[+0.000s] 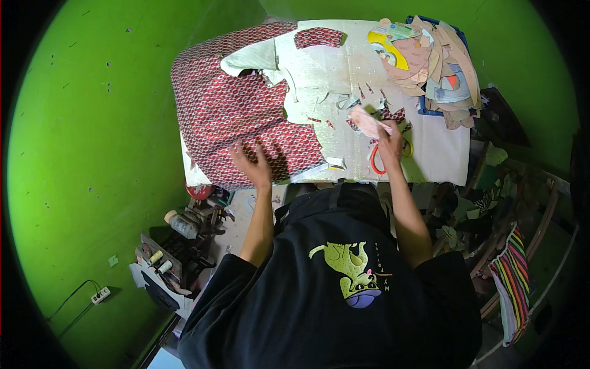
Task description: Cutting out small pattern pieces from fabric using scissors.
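My left hand (253, 167) rests with fingers spread on a large red patterned cloth (227, 117), close to the table's near edge. In my right hand (389, 146) is a pale pink pattern piece (367, 122), pinched at its right end and held over small scraps. Right by that hand are scissors (375, 161) with a red loop on one side and a yellow one on the other; the hand partly covers them. Dark red cloth scraps (393, 115) lie around the pattern piece. Farther back is a cut red patterned piece (318, 38).
A blue crate (430, 111) heaped with card pattern pieces (430, 61) stands at the table's far right. A pale folded flap (252, 58) lies on the cloth. Below left are a sewing machine (161, 280) with thread spools and a wall socket strip (100, 296). A striped cloth (511, 283) hangs at right.
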Available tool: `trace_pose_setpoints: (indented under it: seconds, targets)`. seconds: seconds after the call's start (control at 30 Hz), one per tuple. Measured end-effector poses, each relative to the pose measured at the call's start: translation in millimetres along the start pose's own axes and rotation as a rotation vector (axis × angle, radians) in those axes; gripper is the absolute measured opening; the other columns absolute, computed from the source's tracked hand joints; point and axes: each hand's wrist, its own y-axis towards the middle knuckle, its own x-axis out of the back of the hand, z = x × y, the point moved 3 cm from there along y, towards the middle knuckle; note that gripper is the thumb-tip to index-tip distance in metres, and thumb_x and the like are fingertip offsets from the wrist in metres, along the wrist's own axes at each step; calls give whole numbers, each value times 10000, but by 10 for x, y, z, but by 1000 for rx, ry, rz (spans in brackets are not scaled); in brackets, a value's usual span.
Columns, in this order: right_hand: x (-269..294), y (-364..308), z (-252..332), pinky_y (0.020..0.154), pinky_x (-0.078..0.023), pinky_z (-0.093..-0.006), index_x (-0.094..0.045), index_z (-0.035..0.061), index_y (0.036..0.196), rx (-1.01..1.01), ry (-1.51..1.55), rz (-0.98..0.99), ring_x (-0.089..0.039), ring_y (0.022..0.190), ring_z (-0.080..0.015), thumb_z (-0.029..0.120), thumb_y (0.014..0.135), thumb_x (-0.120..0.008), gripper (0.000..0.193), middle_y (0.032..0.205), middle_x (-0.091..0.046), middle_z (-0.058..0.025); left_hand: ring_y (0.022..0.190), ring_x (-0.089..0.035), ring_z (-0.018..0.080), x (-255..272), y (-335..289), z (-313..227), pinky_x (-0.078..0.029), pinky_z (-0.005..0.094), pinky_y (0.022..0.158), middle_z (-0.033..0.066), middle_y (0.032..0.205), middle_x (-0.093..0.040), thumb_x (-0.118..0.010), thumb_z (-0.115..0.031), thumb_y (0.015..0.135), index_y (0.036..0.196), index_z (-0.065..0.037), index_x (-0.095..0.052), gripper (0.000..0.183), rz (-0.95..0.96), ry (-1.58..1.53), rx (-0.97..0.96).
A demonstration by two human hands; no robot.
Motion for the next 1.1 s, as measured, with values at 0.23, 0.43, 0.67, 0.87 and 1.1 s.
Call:
trace_pose_setpoints:
  seconds: [0.23,0.43,0.67,0.87,1.1]
  targets:
    - [-1461,-297,-79,918,-428,-418,-652,-30,867,14,-237,468,-538,1031,-327,241,793,-598,286,1016,-593,-219,1178,-552,403,586,474,1557,-403,485,1031,260,1287,-579,-665,-432,906,1350,87,-494,704,-183,-31,565]
    - [-1889,-709,244,982,-451,-402,-677,52,946,211,-374,373,-555,1149,-375,114,701,-732,259,1203,-562,-229,699,-628,177,855,763,2451,-505,351,688,96,881,-690,-738,-491,854,1087,35,-665,581,138,-151,706]
    - [-1776,-540,13,741,-513,-376,-681,15,784,-155,-355,428,-676,750,-284,176,662,-797,232,786,-694,-174,1194,-586,301,1132,1059,1664,-446,492,1043,185,1328,-585,-609,-410,956,1353,5,-499,585,616,-1120,879]
    - [-1641,-500,-87,720,-507,-370,-701,10,805,-157,-323,403,-676,736,-265,214,661,-815,275,787,-704,-169,1205,-581,288,1145,1063,2204,-443,505,1056,143,1279,-614,-666,-240,926,1309,-28,-528,459,951,-1427,826]
    - [-1479,-420,-57,767,-518,-388,-718,15,863,-54,-465,289,-688,783,-297,231,686,-832,302,813,-710,-176,785,-663,154,887,1101,2401,-536,284,651,58,955,-676,-698,-92,906,1135,-41,-534,286,718,-755,723]
